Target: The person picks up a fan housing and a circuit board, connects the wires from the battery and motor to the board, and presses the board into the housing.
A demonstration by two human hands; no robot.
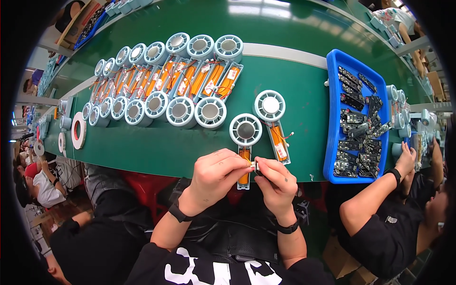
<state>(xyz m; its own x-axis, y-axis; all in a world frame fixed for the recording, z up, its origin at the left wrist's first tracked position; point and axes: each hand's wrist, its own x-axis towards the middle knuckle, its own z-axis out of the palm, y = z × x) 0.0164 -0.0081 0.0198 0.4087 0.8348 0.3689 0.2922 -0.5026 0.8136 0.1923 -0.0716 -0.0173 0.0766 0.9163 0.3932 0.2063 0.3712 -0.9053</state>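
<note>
My left hand [216, 172] is closed in a pinch on a small white connector at the front edge of the green table. My right hand [275, 183] meets it there, thumb and fingers closed on a small black circuit board [258, 167], mostly covered by the fingers. Under both hands lies a light-blue housing with a round, slotted end [245, 129] and an orange battery [244, 179] in its open tray. Just right of it rests a similar housing [270, 105], its orange battery [277, 141] and thin wires exposed.
Rows of similar housings [180, 110] fill the table's left. A blue tray [332, 118] of black circuit boards [356, 123] stands at right. White tape rolls [78, 130] sit far left. A co-worker's arm [373, 202] is close on the right; another person sits at left.
</note>
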